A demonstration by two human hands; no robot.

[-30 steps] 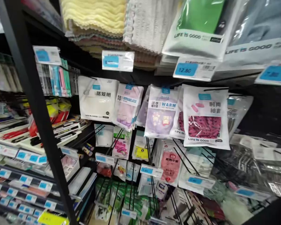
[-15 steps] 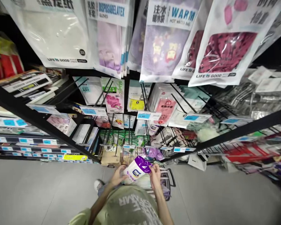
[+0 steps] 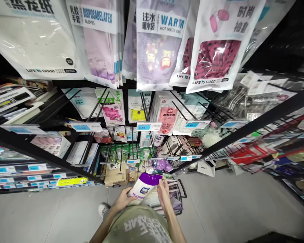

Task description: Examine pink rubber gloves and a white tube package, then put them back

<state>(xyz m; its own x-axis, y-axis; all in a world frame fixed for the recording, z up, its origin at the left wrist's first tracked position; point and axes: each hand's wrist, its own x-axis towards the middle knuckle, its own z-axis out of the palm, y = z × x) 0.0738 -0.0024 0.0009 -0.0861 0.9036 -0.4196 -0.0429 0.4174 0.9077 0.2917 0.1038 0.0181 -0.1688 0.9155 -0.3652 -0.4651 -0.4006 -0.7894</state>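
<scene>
A white plastic package with a purple top is held tilted in front of my body. My left hand is closed around its lower left side. At the upper right corner, my right hand pinches the purple edge. Dark blue lettering and a logo show on the front of the package. Behind and below my right hand stands a shopping basket with a dark frame; flat packets lie in it, partly hidden by the package and my arm.
Hanging packs fill the rack ahead, among them a hot water bag pack and latex gloves. Black hooks and price tags jut toward me. Brown packages sit at the rack's foot. Grey floor lies around my feet.
The camera view has shifted, so the shelves appear further left. The package has turned slightly in my hands, its purple top edge now more level. Both hands keep their hold.
</scene>
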